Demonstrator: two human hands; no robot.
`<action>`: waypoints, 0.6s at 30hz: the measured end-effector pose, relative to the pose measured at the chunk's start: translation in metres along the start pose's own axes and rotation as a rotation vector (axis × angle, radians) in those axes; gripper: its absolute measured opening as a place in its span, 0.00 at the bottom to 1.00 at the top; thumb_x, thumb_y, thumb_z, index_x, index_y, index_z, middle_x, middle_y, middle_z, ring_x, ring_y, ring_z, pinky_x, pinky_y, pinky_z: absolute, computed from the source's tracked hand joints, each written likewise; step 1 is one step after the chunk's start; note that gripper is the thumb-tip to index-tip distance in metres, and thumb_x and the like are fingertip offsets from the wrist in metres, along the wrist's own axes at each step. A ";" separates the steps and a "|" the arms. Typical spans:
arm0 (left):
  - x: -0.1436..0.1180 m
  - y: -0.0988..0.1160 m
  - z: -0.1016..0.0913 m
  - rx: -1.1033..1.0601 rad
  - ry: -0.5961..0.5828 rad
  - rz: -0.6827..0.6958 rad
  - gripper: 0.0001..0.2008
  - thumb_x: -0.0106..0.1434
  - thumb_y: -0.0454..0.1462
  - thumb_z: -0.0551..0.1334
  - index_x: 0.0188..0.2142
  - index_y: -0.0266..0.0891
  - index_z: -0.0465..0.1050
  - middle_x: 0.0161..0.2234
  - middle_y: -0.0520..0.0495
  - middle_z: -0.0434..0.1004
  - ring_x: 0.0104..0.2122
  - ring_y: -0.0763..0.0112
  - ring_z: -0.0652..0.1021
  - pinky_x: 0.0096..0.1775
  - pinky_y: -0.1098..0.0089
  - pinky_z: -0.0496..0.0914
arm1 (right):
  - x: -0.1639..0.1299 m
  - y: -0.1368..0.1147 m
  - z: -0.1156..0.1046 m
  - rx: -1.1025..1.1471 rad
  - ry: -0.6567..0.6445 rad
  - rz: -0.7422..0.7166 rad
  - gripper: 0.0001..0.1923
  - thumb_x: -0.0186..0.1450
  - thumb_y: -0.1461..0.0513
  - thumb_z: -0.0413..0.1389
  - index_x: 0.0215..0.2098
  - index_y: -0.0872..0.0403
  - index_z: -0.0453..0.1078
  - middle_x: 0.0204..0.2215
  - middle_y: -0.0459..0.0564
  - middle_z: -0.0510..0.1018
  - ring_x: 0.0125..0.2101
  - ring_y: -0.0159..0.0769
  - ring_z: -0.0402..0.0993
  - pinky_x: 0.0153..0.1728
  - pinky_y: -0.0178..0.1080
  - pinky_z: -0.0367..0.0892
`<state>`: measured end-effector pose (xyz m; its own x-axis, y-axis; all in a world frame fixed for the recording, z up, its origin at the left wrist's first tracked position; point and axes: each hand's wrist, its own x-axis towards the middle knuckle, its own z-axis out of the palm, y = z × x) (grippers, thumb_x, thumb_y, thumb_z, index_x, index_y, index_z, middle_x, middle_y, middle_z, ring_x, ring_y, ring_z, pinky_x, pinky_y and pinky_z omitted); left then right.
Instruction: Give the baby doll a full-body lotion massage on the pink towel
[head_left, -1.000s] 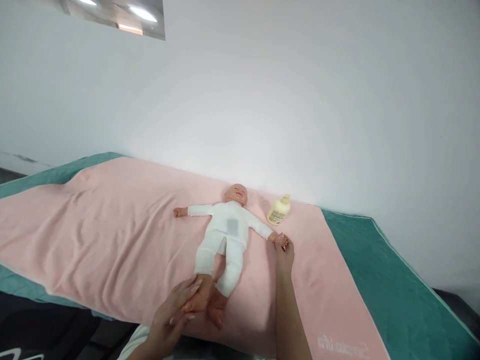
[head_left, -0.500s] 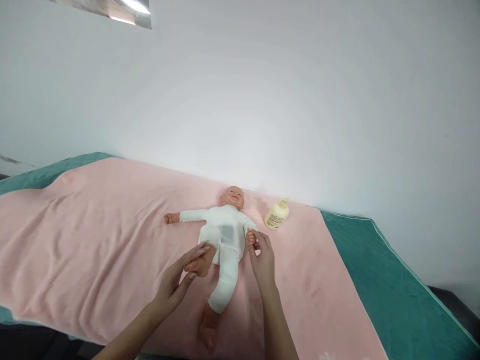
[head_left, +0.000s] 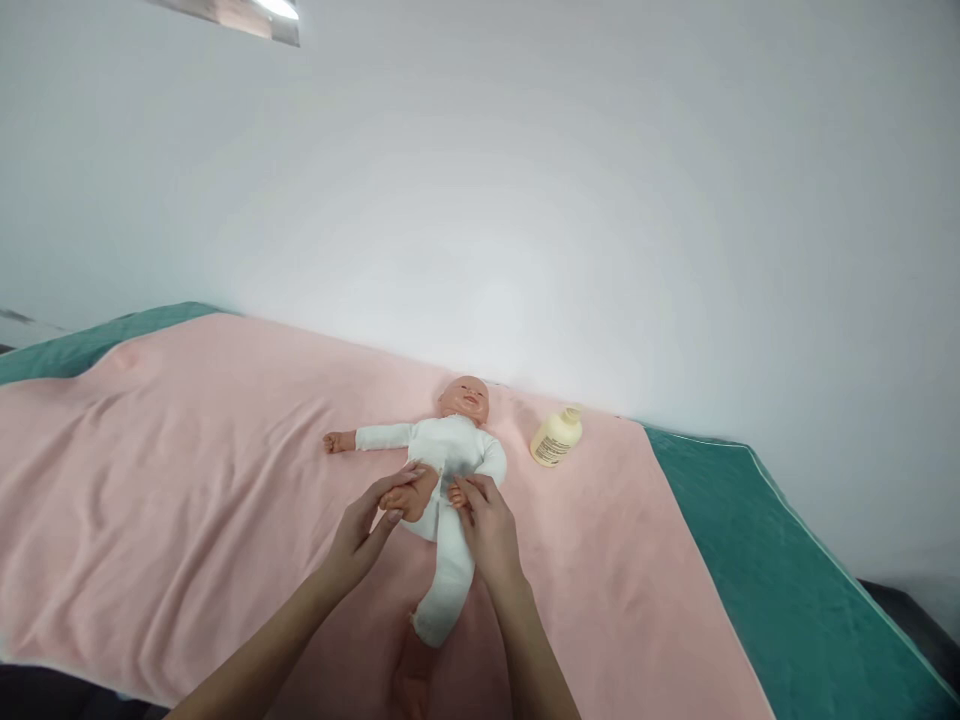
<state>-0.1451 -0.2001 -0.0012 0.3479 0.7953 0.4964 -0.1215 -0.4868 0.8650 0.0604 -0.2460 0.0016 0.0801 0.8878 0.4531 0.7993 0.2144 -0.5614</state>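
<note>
A baby doll (head_left: 450, 440) with a white cloth body lies on its back, head toward the wall. My left hand (head_left: 365, 525) is closed round one of its feet (head_left: 409, 497), with that leg bent up over the belly. Between the fingers of my right hand (head_left: 487, 520) is the doll's small hand (head_left: 456, 494), drawn across the belly close to the raised foot. The doll's other arm (head_left: 382, 436) stretches out to the left. Its other leg (head_left: 444, 580) points toward me, resting on the blanket.
Under the doll spreads a pink blanket (head_left: 225, 480), wrinkled at the left. A pale yellow bottle (head_left: 556, 438) stands right of the doll's head. Green sheeting (head_left: 780, 540) shows at both sides. A white wall (head_left: 480, 200) rises behind.
My right hand has carried the doll's hand leftward across its belly. My left hand has lifted the foot slightly up and to the right, nearer to the doll's hand.
</note>
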 end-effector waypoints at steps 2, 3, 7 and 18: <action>-0.008 0.000 0.000 0.066 -0.017 0.054 0.19 0.68 0.39 0.55 0.58 0.40 0.64 0.57 0.39 0.69 0.60 0.57 0.66 0.60 0.56 0.62 | -0.001 0.002 -0.004 0.075 0.032 0.028 0.21 0.64 0.66 0.51 0.53 0.45 0.70 0.46 0.50 0.72 0.45 0.39 0.73 0.44 0.41 0.72; -0.012 0.000 0.000 0.106 -0.032 0.101 0.21 0.68 0.38 0.55 0.60 0.40 0.62 0.57 0.40 0.69 0.60 0.57 0.66 0.60 0.56 0.62 | -0.001 0.004 -0.007 0.118 0.057 0.054 0.20 0.65 0.65 0.51 0.53 0.45 0.70 0.47 0.51 0.72 0.44 0.39 0.73 0.43 0.40 0.72; -0.037 0.000 -0.005 0.282 -0.140 0.341 0.27 0.67 0.38 0.56 0.65 0.44 0.53 0.58 0.42 0.69 0.60 0.58 0.66 0.61 0.54 0.61 | -0.004 0.020 -0.024 0.232 0.200 0.236 0.19 0.64 0.60 0.52 0.53 0.50 0.70 0.46 0.53 0.73 0.36 0.36 0.74 0.36 0.38 0.72; -0.124 -0.018 -0.022 0.642 -0.426 0.605 0.23 0.69 0.37 0.55 0.63 0.40 0.58 0.55 0.44 0.73 0.59 0.65 0.69 0.61 0.60 0.60 | -0.033 0.095 -0.059 0.560 0.575 0.840 0.35 0.51 0.42 0.63 0.46 0.58 0.72 0.38 0.53 0.79 0.37 0.42 0.77 0.36 0.37 0.73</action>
<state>-0.2061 -0.2823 -0.0770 0.7149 0.2108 0.6667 0.0948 -0.9739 0.2063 0.1691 -0.2788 -0.0255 0.8334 0.5512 -0.0404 0.0024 -0.0768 -0.9970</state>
